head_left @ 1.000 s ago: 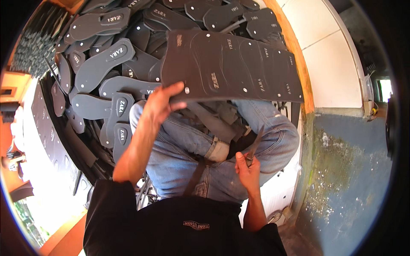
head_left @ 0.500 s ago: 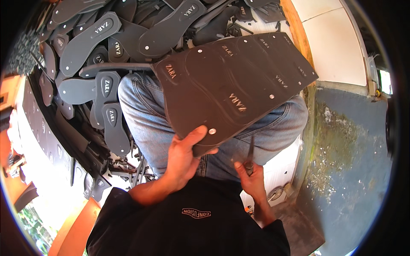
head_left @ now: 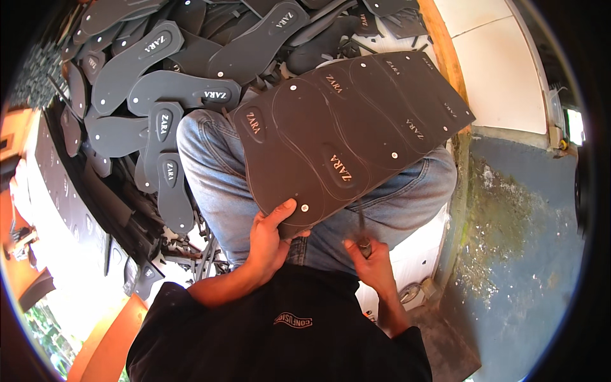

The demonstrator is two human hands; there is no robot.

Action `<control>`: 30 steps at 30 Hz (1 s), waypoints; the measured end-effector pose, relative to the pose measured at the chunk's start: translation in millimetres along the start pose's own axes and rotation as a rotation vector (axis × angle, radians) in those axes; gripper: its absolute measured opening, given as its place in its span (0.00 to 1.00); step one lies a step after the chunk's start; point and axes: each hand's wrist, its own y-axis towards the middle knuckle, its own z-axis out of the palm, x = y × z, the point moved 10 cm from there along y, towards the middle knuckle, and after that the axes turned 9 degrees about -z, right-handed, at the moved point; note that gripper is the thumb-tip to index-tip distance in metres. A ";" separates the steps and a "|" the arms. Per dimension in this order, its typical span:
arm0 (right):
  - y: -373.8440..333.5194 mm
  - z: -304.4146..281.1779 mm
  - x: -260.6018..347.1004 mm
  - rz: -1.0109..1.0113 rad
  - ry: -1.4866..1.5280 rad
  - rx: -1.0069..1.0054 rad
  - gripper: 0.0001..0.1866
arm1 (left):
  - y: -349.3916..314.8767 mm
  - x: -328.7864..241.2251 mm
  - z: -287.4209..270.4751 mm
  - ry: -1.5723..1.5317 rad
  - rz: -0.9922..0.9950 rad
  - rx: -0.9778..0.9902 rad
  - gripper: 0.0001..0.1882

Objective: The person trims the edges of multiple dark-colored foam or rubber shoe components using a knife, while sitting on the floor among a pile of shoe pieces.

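A dark foam sheet (head_left: 356,127) with several sandal-sole outlines cut into it lies across my lap, over my blue jeans (head_left: 216,191). My left hand (head_left: 270,239) grips its near corner, thumb on top. My right hand (head_left: 372,264) is closed around a thin metal tool (head_left: 361,230) whose tip points up at the sheet's near edge.
A heap of cut dark foam soles (head_left: 159,95) covers the floor ahead and to the left. Foam offcuts (head_left: 191,248) lie by my left knee. A wooden strip (head_left: 445,57) and white tiles (head_left: 503,63) run along the right, with a blue stained wall (head_left: 522,242) below.
My left hand has pulled the sheet down from overhead onto my lap and shifted to its near corner. My right hand has risen slightly with the tool.
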 end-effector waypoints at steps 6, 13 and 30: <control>-10.4 12.1 -1.2 0.036 -0.093 0.059 0.17 | -6.1 5.0 -0.5 -0.011 -0.044 -0.005 0.10; -16.2 23.2 0.2 -0.013 -0.148 0.070 0.16 | -17.0 1.2 -1.2 0.007 -0.050 -0.031 0.10; 4.5 37.3 5.2 -0.054 -0.167 -0.065 0.16 | -17.4 -0.7 -5.4 0.155 -0.024 0.045 0.14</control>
